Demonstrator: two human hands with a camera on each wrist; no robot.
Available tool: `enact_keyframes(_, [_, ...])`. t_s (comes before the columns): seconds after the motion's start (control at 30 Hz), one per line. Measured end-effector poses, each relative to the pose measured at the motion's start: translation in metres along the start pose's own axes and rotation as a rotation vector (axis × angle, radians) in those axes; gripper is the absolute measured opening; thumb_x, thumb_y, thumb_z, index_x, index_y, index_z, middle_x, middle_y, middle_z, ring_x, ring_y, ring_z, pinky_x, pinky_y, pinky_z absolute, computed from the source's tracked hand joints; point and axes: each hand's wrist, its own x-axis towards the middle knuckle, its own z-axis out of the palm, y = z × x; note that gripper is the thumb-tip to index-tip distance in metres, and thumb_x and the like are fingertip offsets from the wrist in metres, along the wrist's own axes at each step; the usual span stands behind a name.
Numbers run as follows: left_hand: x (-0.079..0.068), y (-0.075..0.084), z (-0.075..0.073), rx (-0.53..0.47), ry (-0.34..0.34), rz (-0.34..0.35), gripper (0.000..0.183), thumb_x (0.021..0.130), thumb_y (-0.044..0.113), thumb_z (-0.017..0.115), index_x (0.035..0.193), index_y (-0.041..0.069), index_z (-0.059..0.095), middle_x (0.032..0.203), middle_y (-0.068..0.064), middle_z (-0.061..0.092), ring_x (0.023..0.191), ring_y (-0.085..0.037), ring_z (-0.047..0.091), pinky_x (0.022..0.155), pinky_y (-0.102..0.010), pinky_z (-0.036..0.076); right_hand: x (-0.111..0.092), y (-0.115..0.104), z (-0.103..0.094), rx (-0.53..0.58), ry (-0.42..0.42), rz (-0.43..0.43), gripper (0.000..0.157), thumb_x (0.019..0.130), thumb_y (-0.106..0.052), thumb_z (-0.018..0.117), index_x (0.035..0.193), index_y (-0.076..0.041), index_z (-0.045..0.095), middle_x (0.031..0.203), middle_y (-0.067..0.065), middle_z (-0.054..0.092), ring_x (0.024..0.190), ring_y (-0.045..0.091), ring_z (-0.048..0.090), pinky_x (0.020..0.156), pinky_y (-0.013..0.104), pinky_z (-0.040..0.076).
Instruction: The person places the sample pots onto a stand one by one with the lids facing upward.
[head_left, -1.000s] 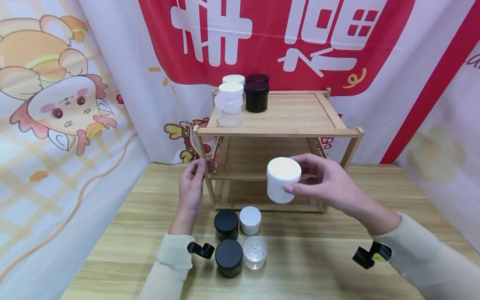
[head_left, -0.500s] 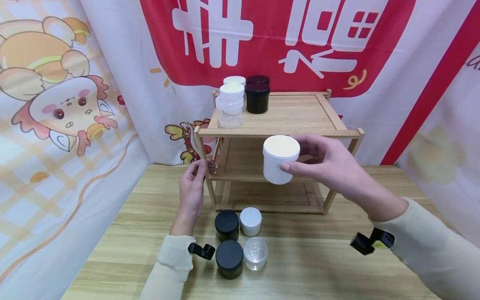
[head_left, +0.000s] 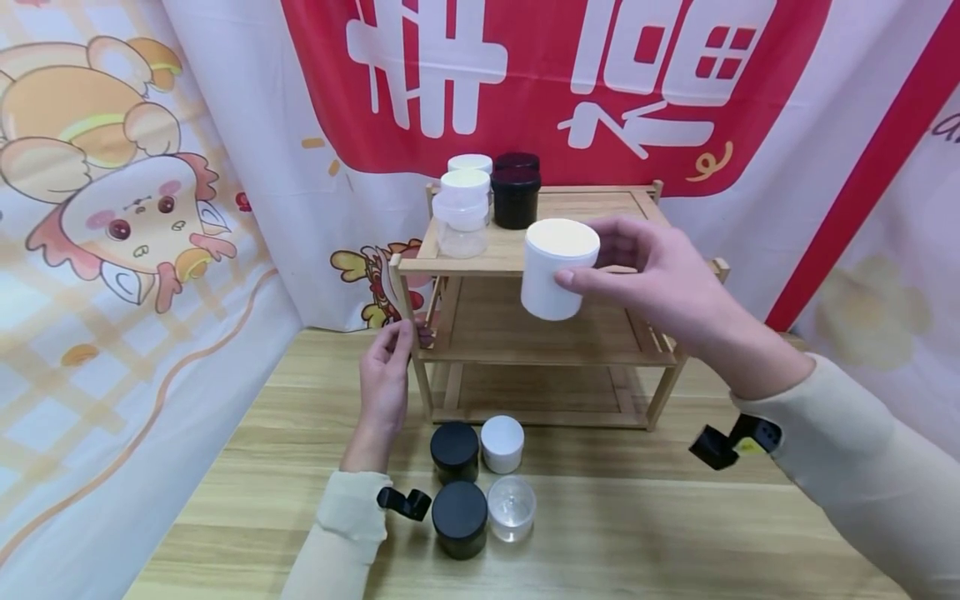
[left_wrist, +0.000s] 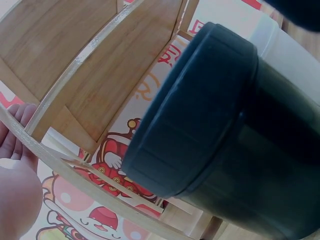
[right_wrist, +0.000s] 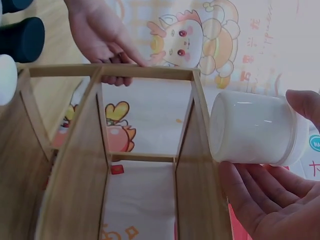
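My right hand (head_left: 648, 279) holds a white lidded jar (head_left: 557, 271) upright between thumb and fingers, level with the front edge of the top board of the wooden shelf rack (head_left: 592, 354). In the right wrist view the white jar (right_wrist: 255, 127) is close beside that board. My left hand (head_left: 386, 367) grips the rack's left front post; its fingers (right_wrist: 120, 77) curl round the wood in the right wrist view. On the top board's left stand white jars (head_left: 465, 179), a clear jar (head_left: 460, 229) and black jars (head_left: 516, 196).
On the table in front of the rack stand two black jars (head_left: 454, 450), a small white jar (head_left: 502, 442) and a clear jar (head_left: 512, 507). A black jar (left_wrist: 200, 115) fills much of the left wrist view. Printed cloth (head_left: 225, 100) hangs behind and at the sides.
My right hand has lifted the white jar from in front of the middle board up to the top board's front edge. My left hand stays on the post.
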Motion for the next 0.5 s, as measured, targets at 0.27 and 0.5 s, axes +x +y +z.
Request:
enact_keyframes(0.27, [0.000, 0.000, 0.000, -0.008, -0.005, 0.000, 0.039, 0.113, 0.026, 0.058, 0.128, -0.010, 0.063, 0.130, -0.013, 0.074, 0.109, -0.014, 0.072, 0.109, -0.027, 0.052, 0.016, -0.010, -0.003, 0.040, 0.010, -0.009, 0.066, 0.092, -0.046, 0.084, 0.147, -0.021, 0.059, 0.141, 0.004, 0.068, 0.125, 0.023, 0.069, 0.097, 0.033, 0.062])
enact_keyframes(0.5, [0.000, -0.001, -0.002, -0.001, -0.009, 0.001, 0.038, 0.113, 0.029, 0.058, 0.127, -0.006, 0.065, 0.130, -0.013, 0.074, 0.110, -0.015, 0.072, 0.111, -0.027, 0.052, 0.022, -0.015, -0.004, 0.096, 0.012, -0.036, 0.064, 0.093, -0.043, 0.084, 0.147, -0.020, 0.059, 0.140, 0.005, 0.068, 0.121, 0.022, 0.068, 0.087, 0.026, 0.064])
